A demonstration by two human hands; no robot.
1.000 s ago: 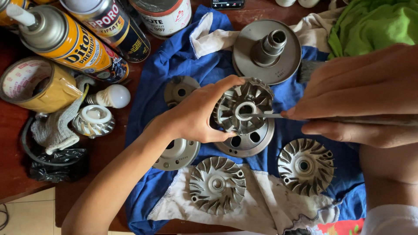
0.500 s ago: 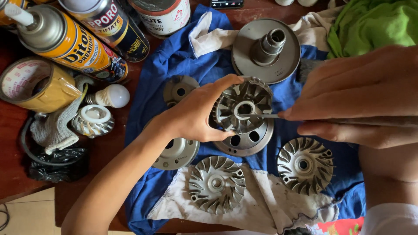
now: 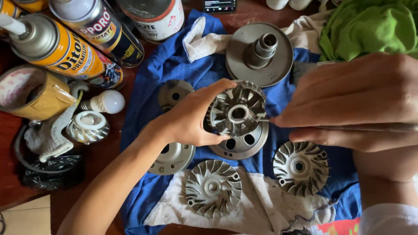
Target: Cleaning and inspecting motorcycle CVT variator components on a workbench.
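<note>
The finned metal pulley (image 3: 237,111) looks heavy, rigid and sharp-edged, safest taken by its rim. The left hand (image 3: 191,119) has its grip closed around that rim, tilting it above a holed disc (image 3: 239,143) on the blue cloth (image 3: 174,65). The right hand (image 3: 361,100) pinches a thin tool (image 3: 370,127) at its fins.

The right hand (image 3: 357,102) fills the frame's right side, blurred by closeness, and runs off that edge along with the thin tool (image 3: 348,128) it pinches. The left hand (image 3: 191,117) covers the finned pulley (image 3: 237,112) along its left rim. That pulley hides part of the holed disc (image 3: 241,143) beneath. The spray cans (image 3: 65,52) and green cloth (image 3: 370,26) are cut by the top edge.
</note>
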